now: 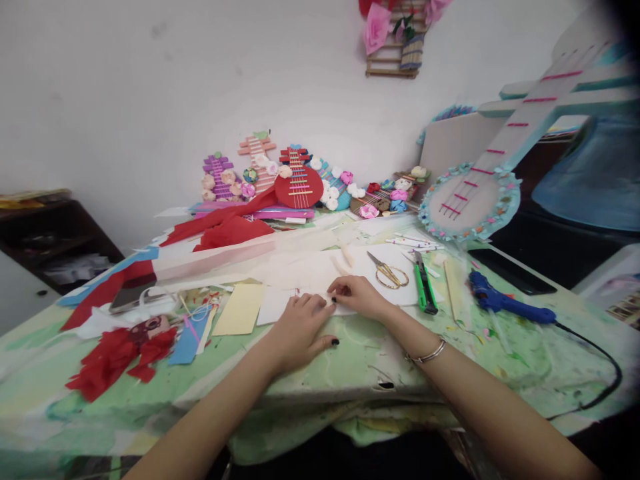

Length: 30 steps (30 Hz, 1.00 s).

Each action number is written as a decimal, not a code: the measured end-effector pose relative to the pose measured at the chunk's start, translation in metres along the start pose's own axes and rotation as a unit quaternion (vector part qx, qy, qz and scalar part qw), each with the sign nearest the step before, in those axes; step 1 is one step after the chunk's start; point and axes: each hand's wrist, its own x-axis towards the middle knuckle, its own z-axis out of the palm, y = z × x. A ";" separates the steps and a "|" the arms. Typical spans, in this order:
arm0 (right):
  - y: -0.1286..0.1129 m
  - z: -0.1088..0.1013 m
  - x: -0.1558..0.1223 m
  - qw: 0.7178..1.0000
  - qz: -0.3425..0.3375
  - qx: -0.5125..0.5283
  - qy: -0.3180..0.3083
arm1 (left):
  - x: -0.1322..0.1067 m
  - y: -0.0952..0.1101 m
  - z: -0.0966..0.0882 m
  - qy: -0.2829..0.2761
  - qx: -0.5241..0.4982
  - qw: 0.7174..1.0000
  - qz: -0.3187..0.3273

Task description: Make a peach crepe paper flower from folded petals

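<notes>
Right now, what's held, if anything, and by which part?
Cannot be told: left hand and right hand sit close together over a flat white sheet, grip unclear.

The left hand point(304, 331) and right hand point(361, 297) nearly meet over a white sheet point(271, 309), with gold-handled scissors point(385, 269), a green utility knife point(425, 285) and a blue hot-glue gun point(511, 303) to their right, 1 yellow card point(239, 309) to their left.

Matt paper point(274, 307), shiny metal scissors point(383, 268), plastic cutter point(425, 288)
</notes>
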 end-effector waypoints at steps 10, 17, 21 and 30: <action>0.005 0.000 0.000 1.000 0.022 0.010 0.006 | -0.008 0.003 0.007 0.019 -0.012 1.000 -0.015; 0.004 0.002 0.000 1.000 0.014 0.003 0.004 | -0.008 0.006 0.006 0.020 -0.014 0.999 -0.027; 0.003 0.002 0.000 1.000 0.011 -0.005 0.003 | -0.008 0.007 0.005 0.021 -0.017 0.999 -0.030; 0.003 0.001 -0.001 1.000 0.001 -0.007 -0.004 | -0.007 0.007 0.005 0.021 -0.025 0.999 -0.035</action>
